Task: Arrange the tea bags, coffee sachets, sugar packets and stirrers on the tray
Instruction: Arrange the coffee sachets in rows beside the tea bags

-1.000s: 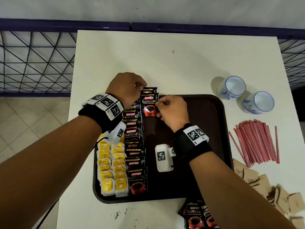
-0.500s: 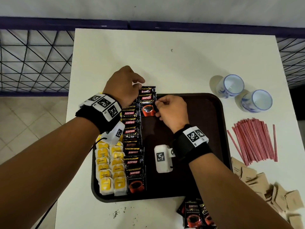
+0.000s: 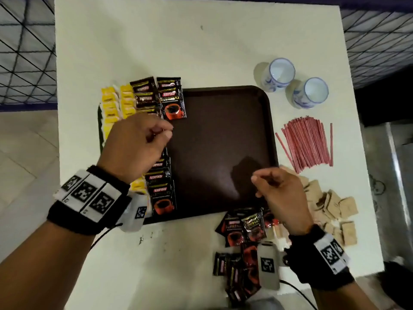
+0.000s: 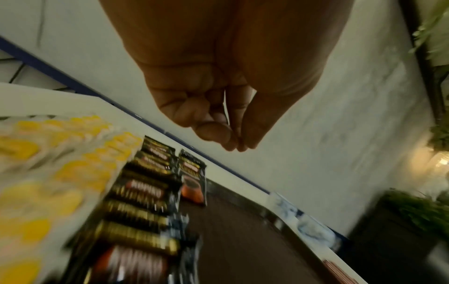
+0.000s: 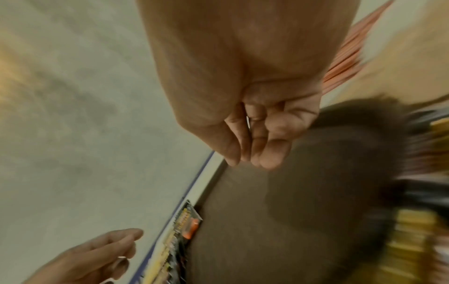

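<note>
Tea bags [image 3: 111, 104] and many coffee sachets [image 3: 173, 101] line the tray [image 3: 223, 135]; sugar packets [image 3: 330, 204] and stirrers [image 3: 308, 144] wait on the tabletop [image 3: 178, 45], both hands [image 3: 136, 148] loosely curled, empty.

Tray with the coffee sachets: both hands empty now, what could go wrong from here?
1. The top coffee sachets overhang the far rim of the tray; a nudge could tip them off.
2. The left hand hovers low over the sachet column and may disturb the overlapped row.
3. The right hand could scatter the loose sachets near the table's front edge.
</note>
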The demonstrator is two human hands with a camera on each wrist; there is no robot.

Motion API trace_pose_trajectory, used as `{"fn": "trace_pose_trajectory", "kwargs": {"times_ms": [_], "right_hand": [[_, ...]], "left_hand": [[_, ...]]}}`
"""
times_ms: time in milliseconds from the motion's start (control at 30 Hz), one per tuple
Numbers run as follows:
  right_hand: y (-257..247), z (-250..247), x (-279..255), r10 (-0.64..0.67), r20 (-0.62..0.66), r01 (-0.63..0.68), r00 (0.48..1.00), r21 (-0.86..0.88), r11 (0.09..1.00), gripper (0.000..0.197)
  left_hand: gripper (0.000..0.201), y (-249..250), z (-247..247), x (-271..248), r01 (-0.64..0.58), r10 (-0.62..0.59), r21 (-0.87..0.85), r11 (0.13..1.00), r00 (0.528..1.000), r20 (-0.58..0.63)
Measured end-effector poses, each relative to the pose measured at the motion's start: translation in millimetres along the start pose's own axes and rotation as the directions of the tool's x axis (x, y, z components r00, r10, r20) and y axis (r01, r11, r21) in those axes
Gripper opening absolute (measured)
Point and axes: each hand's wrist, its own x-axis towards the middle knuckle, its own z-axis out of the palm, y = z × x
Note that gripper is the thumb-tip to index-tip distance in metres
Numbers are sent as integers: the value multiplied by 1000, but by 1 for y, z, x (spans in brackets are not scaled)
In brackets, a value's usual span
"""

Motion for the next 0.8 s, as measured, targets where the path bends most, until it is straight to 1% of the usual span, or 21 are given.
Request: {"fn": "trace_pose_trajectory", "kwargs": {"times_ms": [67,133,200,300,333,400,467,567,633,800], "right_hand": [[34,-16,-28,55,18,-53,998,-82,995,5],[64,-28,-49,88,44,-80,995,-160,984,4],[81,-32,-61,115,59,-98,992,-233,967,9],[90,-28,-76,99,77,-71,992,-302,951,35],[91,-24,-79,87,86,-55,992,-325,944,44],[94,-15,-83,80,96,-40,992,-361,932,59],[96,-7,-86,79,77,-42,994,-392,919,64],[99,-1,-90,69,48,-44,996,-402,914,56],[101,2,-91,68,42,-47,997,-376,925,47],[108,-1,-90,39,32,-27,999,-304,952,29]], "left_hand": [[10,9,14,-36,-23,25,-29,999,997,68],[7,17,32,-70,-20,32,-94,995,991,131],[10,23,52,-99,-8,31,-103,995,975,219],[20,33,89,-141,0,16,-45,999,932,362],[24,38,100,-151,13,-11,-4,1000,915,402],[34,47,117,-165,64,-106,103,993,872,477],[45,56,129,-171,76,-151,164,983,846,512],[57,66,144,-177,12,-110,192,981,854,509],[63,66,149,-179,11,-119,211,977,856,504],[69,69,154,-183,-2,-115,221,975,849,516]]}}
